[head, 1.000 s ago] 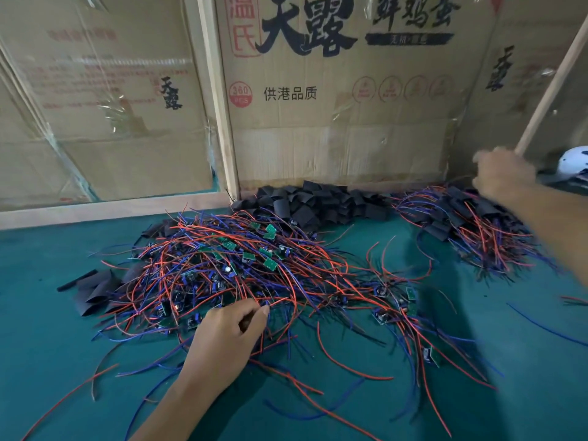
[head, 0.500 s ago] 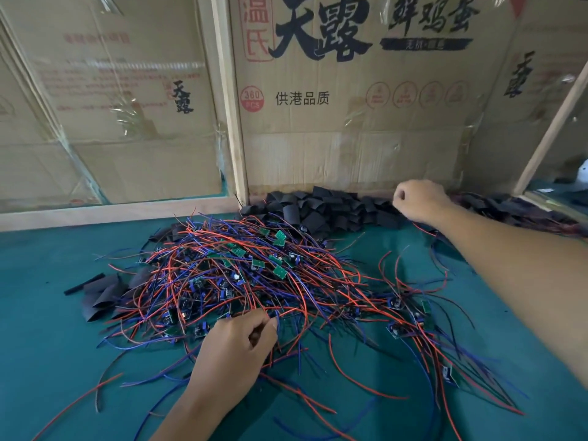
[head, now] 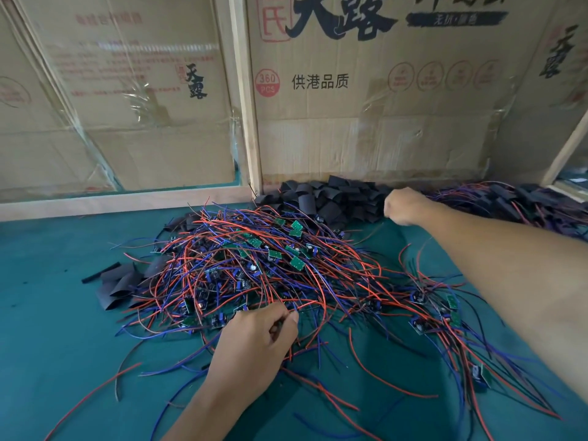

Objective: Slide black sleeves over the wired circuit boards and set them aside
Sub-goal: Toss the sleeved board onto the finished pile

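A big tangle of small green circuit boards [head: 297, 262] with red and blue wires covers the middle of the green table [head: 47, 329]. My left hand [head: 254, 345] rests at the tangle's near edge, its fingers pinching wires [head: 305, 305] from the pile. A heap of loose black sleeves [head: 334, 202] lies at the back against the cardboard. My right hand [head: 402, 205] is curled at the right end of that heap; what its fingers hold is hidden. Sleeved boards [head: 509, 202] with wires are piled at the back right.
Cardboard boxes [head: 381, 106] and a wooden post [head: 248, 122] wall off the back of the table. More flat black sleeves [head: 117, 284] lie left of the tangle. Loose boards and wires [head: 445, 313] trail toward the right under my right forearm.
My right hand has swung left from the sleeved pile at the back right to the loose black sleeves. My left hand has stayed on the wires at the tangle's near edge.
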A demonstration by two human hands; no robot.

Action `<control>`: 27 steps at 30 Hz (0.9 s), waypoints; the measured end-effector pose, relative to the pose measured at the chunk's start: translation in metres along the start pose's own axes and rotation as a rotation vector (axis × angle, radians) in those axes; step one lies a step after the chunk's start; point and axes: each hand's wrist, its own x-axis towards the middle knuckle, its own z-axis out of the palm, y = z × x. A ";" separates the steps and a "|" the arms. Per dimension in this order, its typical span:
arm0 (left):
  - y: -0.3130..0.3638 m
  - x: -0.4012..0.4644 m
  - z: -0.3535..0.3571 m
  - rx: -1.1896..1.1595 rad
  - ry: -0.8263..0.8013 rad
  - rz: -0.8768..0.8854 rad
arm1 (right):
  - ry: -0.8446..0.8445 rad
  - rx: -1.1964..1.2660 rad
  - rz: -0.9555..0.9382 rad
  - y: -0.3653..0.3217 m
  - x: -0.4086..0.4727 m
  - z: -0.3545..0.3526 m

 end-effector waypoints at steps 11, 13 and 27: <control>0.000 0.000 0.000 0.003 -0.009 -0.014 | 0.041 -0.127 -0.102 0.009 -0.012 0.009; 0.001 0.000 0.000 -0.006 -0.005 -0.020 | 0.137 -0.013 -0.068 0.004 -0.021 0.004; 0.020 -0.007 -0.004 0.155 0.099 0.049 | 0.135 1.492 -0.040 -0.075 -0.241 0.007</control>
